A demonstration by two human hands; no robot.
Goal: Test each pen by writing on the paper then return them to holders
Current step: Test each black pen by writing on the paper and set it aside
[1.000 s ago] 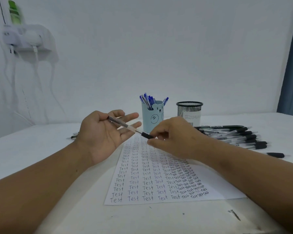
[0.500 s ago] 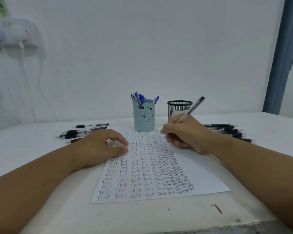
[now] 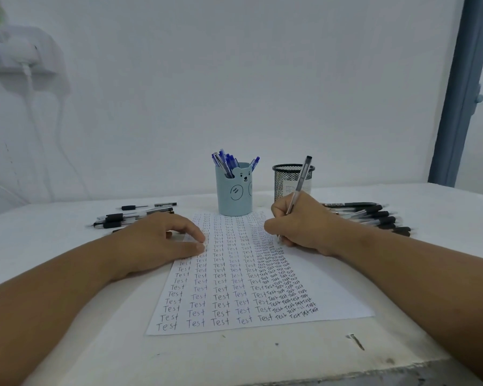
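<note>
Right hand: your right hand [image 3: 304, 224] grips a pen [image 3: 300, 182] in writing position, the tip down on the paper [image 3: 332, 288], the capped end pointing up in front of the mesh holder [image 3: 283, 181].
Left hand: your left hand [image 3: 162, 240] lies on the left edge of the paper with fingers loosely curved, holding nothing (the fingertips press on the sheet).
Paper: it lies flat on the white worktop [image 3: 67, 274], filled with columns of the word "Test".
Blue holder: the blue bear holder [image 3: 234, 196] stands at the far edge of the paper and contains blue pens [image 3: 226, 161].
Mesh holder: it stands just right of the blue one.
Left pens: a group of black pens [image 3: 129, 215] lies behind your left hand.
Right pens: a pile of black pens [image 3: 374, 214] lies behind your right wrist.
</note>
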